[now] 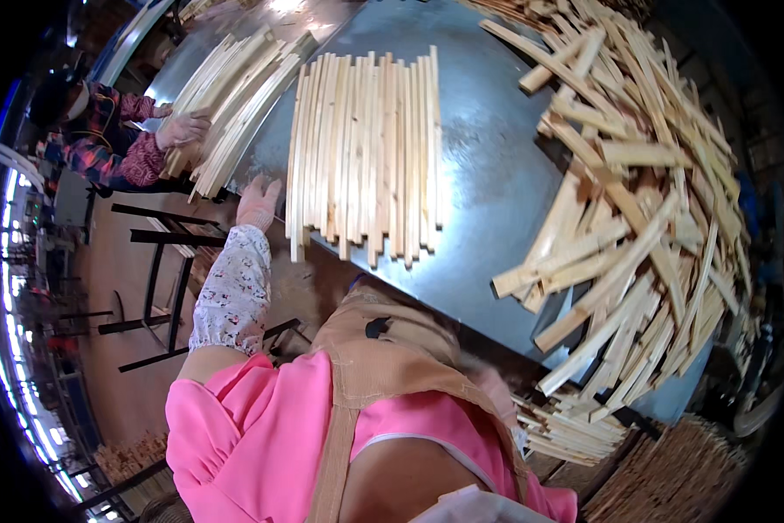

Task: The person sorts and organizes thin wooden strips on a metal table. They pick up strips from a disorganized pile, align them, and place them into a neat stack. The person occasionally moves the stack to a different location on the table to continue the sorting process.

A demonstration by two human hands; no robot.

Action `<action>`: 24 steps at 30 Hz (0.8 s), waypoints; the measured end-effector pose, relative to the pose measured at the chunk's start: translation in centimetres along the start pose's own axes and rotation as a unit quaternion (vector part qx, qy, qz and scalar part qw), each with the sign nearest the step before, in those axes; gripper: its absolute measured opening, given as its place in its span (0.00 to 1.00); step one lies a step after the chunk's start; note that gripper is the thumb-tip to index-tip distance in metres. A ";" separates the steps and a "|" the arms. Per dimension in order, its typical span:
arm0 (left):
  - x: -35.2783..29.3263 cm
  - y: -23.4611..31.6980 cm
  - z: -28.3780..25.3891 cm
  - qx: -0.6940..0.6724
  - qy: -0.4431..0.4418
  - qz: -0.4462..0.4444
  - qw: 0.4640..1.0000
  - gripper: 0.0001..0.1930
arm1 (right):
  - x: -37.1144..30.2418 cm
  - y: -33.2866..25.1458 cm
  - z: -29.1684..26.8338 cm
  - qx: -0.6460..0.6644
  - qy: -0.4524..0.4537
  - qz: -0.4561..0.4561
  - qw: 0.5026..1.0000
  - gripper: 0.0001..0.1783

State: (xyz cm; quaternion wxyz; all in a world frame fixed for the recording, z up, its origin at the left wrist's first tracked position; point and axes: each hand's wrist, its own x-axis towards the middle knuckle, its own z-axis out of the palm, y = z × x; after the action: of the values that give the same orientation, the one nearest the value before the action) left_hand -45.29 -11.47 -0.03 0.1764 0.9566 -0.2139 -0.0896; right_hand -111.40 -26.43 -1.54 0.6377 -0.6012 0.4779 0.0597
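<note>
My left hand (257, 204), in a pale pinkish glove below a floral sleeve, is at the near edge of the metal table, with its fingers apart and nothing visible in them. Just right of it lies a row of light wooden strips (366, 152), side by side, their near ends uneven and some jutting past the table edge. A blurred pinkish shape (495, 394) beside my apron looks like my right hand, low at my side; its fingers cannot be made out.
Loose wooden strips (636, 200) are heaped on the right of the metal table (488, 148). At the far left, a co-worker's gloved hand (185, 129) rests on another bundle of strips (235, 100). Black metal frames (161, 279) stand on the floor. More strips (575, 431) lie below the table at right.
</note>
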 end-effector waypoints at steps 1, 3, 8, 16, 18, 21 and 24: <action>1.7 0.3 0.1 0.002 -0.030 0.012 0.999 0.40 | 3.6 -6.9 0.0 -0.045 -0.040 -0.065 0.996 0.23; 6.6 -0.8 1.9 0.009 -0.045 0.045 0.998 0.39 | 11.2 -21.4 1.2 -0.118 0.039 -0.195 0.973 0.24; 19.9 1.7 6.6 0.034 0.002 0.170 0.985 0.40 | 37.1 -36.5 1.0 -0.373 0.334 -0.337 0.797 0.39; 18.6 7.0 3.2 -0.414 -0.187 -0.062 0.889 0.45 | 39.9 -44.0 7.1 -0.048 0.131 -0.132 0.981 0.43; 19.7 6.8 3.1 -0.443 -0.215 -0.053 0.869 0.46 | 40.2 -43.3 6.3 -0.048 0.097 -0.170 0.979 0.45; 21.1 6.8 3.0 -0.516 -0.239 0.001 0.823 0.46 | 40.9 -40.2 5.1 0.113 0.097 -0.160 0.976 0.46; 21.5 7.8 0.3 -0.568 -0.221 0.055 0.791 0.46 | 38.5 -43.3 5.4 0.184 0.081 -0.224 0.954 0.44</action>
State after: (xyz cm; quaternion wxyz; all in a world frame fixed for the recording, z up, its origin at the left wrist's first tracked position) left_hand -29.11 -27.68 0.55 0.6407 0.6248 -0.2094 -0.3941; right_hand -59.70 -52.89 2.03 0.6935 -0.5676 0.3837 -0.2229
